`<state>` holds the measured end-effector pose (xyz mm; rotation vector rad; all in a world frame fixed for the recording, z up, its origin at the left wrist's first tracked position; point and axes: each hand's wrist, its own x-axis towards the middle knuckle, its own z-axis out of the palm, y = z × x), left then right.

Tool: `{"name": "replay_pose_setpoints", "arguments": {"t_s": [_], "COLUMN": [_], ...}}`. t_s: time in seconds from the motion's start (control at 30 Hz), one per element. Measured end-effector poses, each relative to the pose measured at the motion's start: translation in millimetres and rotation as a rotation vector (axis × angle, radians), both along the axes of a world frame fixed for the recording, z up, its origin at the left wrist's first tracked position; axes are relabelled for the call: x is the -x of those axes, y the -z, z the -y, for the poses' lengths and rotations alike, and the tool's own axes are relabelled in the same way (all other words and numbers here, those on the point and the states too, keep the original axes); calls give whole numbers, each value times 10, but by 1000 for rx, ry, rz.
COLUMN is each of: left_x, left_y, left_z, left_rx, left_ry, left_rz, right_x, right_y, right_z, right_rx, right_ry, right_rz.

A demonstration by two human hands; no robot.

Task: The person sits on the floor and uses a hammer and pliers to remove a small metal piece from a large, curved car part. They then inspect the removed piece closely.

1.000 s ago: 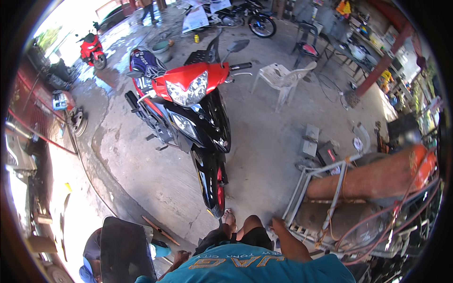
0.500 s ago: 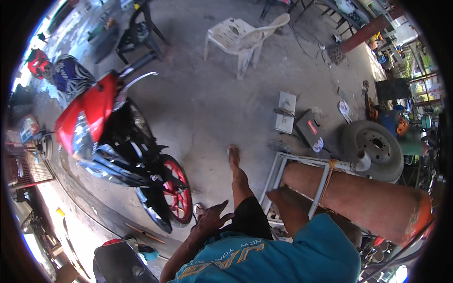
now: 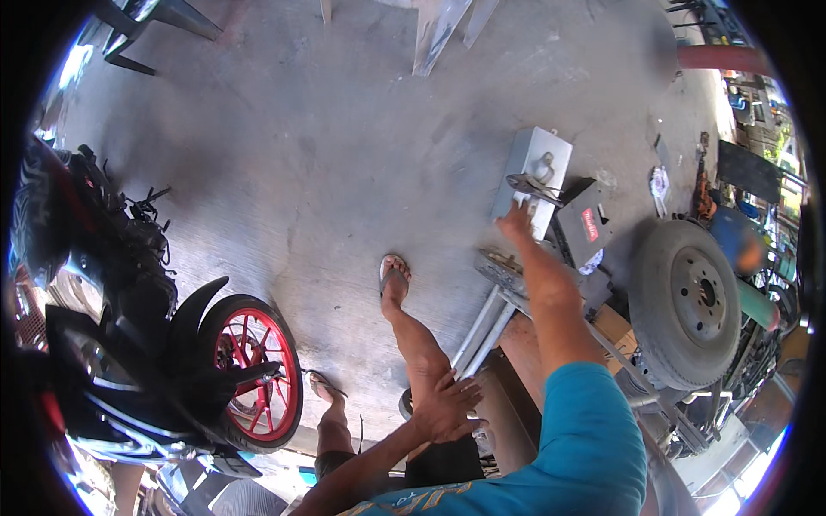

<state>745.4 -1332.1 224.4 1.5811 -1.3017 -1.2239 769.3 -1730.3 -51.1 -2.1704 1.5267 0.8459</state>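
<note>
My right arm stretches forward, and my right hand is at the near edge of a light grey metal box on the floor. At least one finger extends toward the box; whether it touches cannot be made out. Lying across the box top is a dark metal tool with a pointed end, just beyond my fingertips, along with a small roundish piece. My left hand is open, fingers spread, over my bent leg near the knee, with nothing in it.
A motorcycle with a red-rimmed wheel stands at left. To the right are a dark case, a wheel with tyre and a metal-framed cart. Chair legs show at the far edge.
My right arm has reached forward from my side to the grey box. My left hand has moved right, over my leg. The view has shifted closer to the box and downward.
</note>
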Motion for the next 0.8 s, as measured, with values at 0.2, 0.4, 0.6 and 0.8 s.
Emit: {"name": "replay_pose_setpoints", "arguments": {"t_s": [0.2, 0.4, 0.6, 0.8], "left_x": [-294, -294, -10, 206], "left_y": [117, 142, 140, 163], "left_z": [215, 242, 115, -600], "left_rx": [29, 55, 0, -10], "left_ry": [-121, -139, -69, -366], "left_rz": [-104, -128, -48, -85], "right_x": [-742, -244, 151, -226], "right_y": [306, 639, 93, -1358], "right_z": [592, 667, -234, -2174], "right_rx": [125, 289, 186, -333], "right_ry": [-194, -537, -907, -893], "right_rz": [-163, -202, 148, 359]}}
